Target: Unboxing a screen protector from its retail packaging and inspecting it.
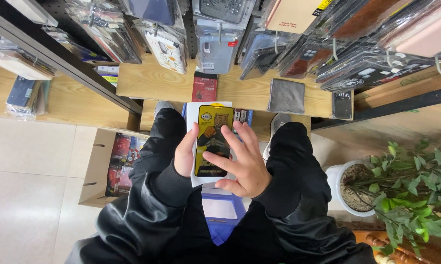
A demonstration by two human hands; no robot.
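Both hands on a flat yellow packet point(212, 142), above the blue bin point(224, 211).
Left hand point(186, 155) grips its edge; right hand point(244, 164) rests spread-fingered across the front, apparently mid-inspection.

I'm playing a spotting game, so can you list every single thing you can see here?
Flat packet: one, yellow and black on a white card, held in both hands.
Cardboard box: one, brown, on the floor at left, with red packets inside.
Grey cloth: one, on the wooden shelf.
Red packet: one, on that shelf.
Hanging phone cases: many, mixed colours, along the top.
Potted plant: one, green, white pot, at right.
Blue bin: one, between the legs.
Left hand: grips the packet's left edge.
Right hand: fingers spread over its front.
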